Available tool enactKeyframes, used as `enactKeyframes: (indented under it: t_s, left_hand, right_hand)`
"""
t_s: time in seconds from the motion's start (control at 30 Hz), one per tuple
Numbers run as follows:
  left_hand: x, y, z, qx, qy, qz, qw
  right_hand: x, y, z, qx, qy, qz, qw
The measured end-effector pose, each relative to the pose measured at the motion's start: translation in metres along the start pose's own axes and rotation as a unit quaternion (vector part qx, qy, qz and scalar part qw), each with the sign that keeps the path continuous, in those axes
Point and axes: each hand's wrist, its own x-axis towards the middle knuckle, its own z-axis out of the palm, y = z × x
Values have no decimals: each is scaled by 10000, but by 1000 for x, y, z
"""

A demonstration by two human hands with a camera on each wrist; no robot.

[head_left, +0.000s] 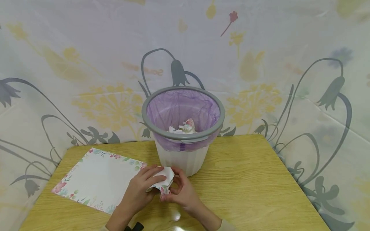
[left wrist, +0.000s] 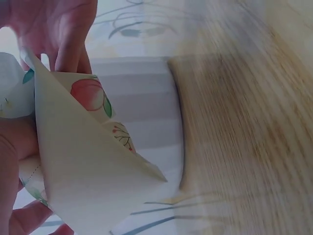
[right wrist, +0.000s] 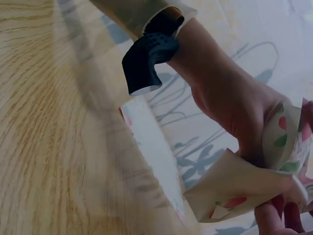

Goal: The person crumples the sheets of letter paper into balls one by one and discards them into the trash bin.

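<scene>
Both hands hold one partly crumpled sheet of paper (head_left: 167, 172), white with a floral border, in front of the bin. In the head view, the left hand (head_left: 141, 187) grips its left side, fingers curled over the top. My right hand (head_left: 185, 194) pinches the right edge between thumb and fingers. A broad folded flap of the paper (left wrist: 88, 166) sticks out in the left wrist view and hides part of the left hand. In the right wrist view, the paper (right wrist: 239, 188) shows bent folds with red and green print.
A white bin (head_left: 180, 160) with a grey rim (head_left: 147, 118) and purple liner (head_left: 162, 107) stands at the table's back; crumpled papers (head_left: 188, 127) lie inside. A flat floral-bordered sheet (head_left: 98, 179) lies left on the wooden table (head_left: 248, 186). Behind hangs a patterned curtain (head_left: 115, 38).
</scene>
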Motion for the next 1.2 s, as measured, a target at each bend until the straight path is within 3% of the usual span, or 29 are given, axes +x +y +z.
enactKeyframes:
  t_s: [0.23, 0.47, 0.73, 1.0, 1.1, 1.2]
  left_hand:
    - [3, 1, -1, 411, -133, 159, 9989]
    - [7, 3, 0, 411, -20, 276, 9988]
    - [5, 6, 2, 247, -24, 87, 9997]
    - [5, 4, 2, -426, 61, 22, 9991]
    - [5, 1, 2, -961, 165, -83, 9952]
    - [5, -1, 0, -1416, 39, -299, 9895]
  right_hand:
    - [3, -2, 2, -281, 275, 282, 9988]
    - [5, -2, -2, -624, 588, -31, 9963]
    - [4, -1, -5, -579, 717, -131, 9957]
    - [4, -3, -2, -464, 1182, 176, 9917]
    - [6, -3, -4, -375, 1370, 176, 9897]
    - [6, -2, -9, -203, 1498, 55, 9885]
